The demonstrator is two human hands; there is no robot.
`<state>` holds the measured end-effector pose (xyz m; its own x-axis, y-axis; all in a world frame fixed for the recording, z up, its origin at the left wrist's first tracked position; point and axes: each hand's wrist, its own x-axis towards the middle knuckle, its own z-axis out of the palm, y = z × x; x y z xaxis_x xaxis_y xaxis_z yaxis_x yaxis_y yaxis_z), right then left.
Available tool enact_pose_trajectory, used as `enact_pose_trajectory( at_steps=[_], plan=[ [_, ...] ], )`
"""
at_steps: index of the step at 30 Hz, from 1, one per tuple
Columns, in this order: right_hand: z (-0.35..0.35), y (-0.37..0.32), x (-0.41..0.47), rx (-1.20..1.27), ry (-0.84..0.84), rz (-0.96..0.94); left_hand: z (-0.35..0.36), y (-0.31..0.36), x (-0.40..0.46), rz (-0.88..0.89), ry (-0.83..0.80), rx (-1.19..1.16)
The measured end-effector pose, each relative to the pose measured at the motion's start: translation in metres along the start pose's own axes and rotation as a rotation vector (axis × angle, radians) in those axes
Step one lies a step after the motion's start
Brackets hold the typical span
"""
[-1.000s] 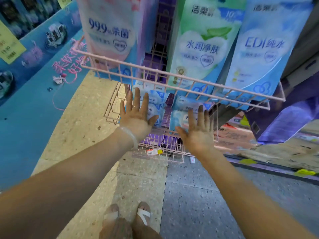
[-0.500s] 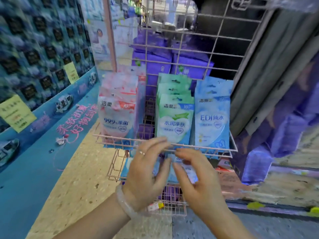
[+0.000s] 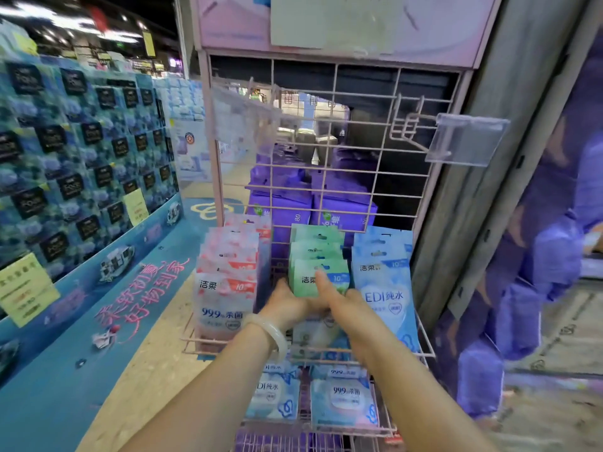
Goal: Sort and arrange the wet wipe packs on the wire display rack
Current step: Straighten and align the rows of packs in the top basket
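A pink wire display rack [image 3: 359,203] holds three upright rows of wet wipe packs in its upper basket: pink packs [image 3: 225,288] on the left, green packs [image 3: 318,256] in the middle, blue packs [image 3: 386,282] on the right. My left hand [image 3: 287,303] and my right hand [image 3: 336,298] both reach into the middle row and grip the front green pack from its two sides, the right thumb lying across its face. A lower basket carries a blue pack [image 3: 274,394] and another pack [image 3: 342,399].
A clear plastic label holder [image 3: 466,138] juts from the rack's upper right. Purple packages [image 3: 293,203] sit behind the wire grid. A blue display wall [image 3: 65,151] runs along the left and a purple one [image 3: 554,223] on the right.
The view has risen from the lower basket to the whole rack. Both hands left the lower packs, came together, and now hold the front green pack in the upper basket.
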<state>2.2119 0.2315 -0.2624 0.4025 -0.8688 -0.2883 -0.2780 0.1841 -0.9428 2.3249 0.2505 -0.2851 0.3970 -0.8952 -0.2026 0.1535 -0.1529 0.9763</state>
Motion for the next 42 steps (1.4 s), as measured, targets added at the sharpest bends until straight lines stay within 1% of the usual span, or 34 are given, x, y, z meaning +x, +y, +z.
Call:
enact_pose_trajectory(
  at_steps=[2,5,8,12,16,22,25,27,30,32,36,37,38,40,42],
  plan=[
    [0.004,-0.001,0.008,0.063,0.014,-0.015,-0.001,-0.005,0.002,0.047,-0.060,0.044],
    [0.012,0.003,0.021,0.144,0.048,-0.128,-0.003,-0.010,0.008,0.064,-0.031,0.027],
    [0.016,0.003,0.026,0.239,0.056,-0.134,0.000,-0.009,0.011,0.064,-0.006,-0.015],
    [0.019,0.001,0.030,0.218,0.058,-0.181,-0.004,-0.015,0.011,0.121,0.028,-0.079],
    [0.020,0.003,0.033,0.241,0.055,-0.208,-0.002,-0.014,0.012,0.103,0.107,-0.089],
    [0.022,0.000,0.032,0.249,0.067,-0.210,-0.003,-0.004,0.006,0.122,0.077,-0.003],
    [0.021,-0.006,0.031,0.262,0.086,-0.244,-0.003,-0.001,0.009,0.177,0.060,-0.079],
    [0.021,-0.008,0.032,0.270,0.088,-0.246,-0.002,-0.001,0.013,0.184,0.042,-0.089],
    [0.025,-0.002,0.031,0.270,0.089,-0.202,-0.008,-0.009,0.020,0.160,0.045,0.021],
    [0.027,0.003,0.031,0.262,0.089,-0.205,-0.010,-0.011,0.021,0.137,0.043,0.089],
    [0.028,0.003,0.027,0.230,0.092,-0.178,-0.010,-0.005,0.008,0.086,0.048,0.033],
    [0.028,0.004,0.023,0.212,0.112,-0.199,-0.010,-0.002,-0.003,0.085,0.055,0.028],
    [0.028,0.004,0.015,0.191,0.144,-0.260,-0.011,-0.001,-0.016,0.093,0.047,0.028],
    [0.027,0.002,-0.006,0.094,0.211,-0.432,-0.009,0.001,-0.048,0.129,-0.003,0.045],
    [0.030,-0.001,-0.025,-0.043,0.253,-0.559,-0.014,0.003,-0.083,0.235,-0.063,0.045]
  ],
)
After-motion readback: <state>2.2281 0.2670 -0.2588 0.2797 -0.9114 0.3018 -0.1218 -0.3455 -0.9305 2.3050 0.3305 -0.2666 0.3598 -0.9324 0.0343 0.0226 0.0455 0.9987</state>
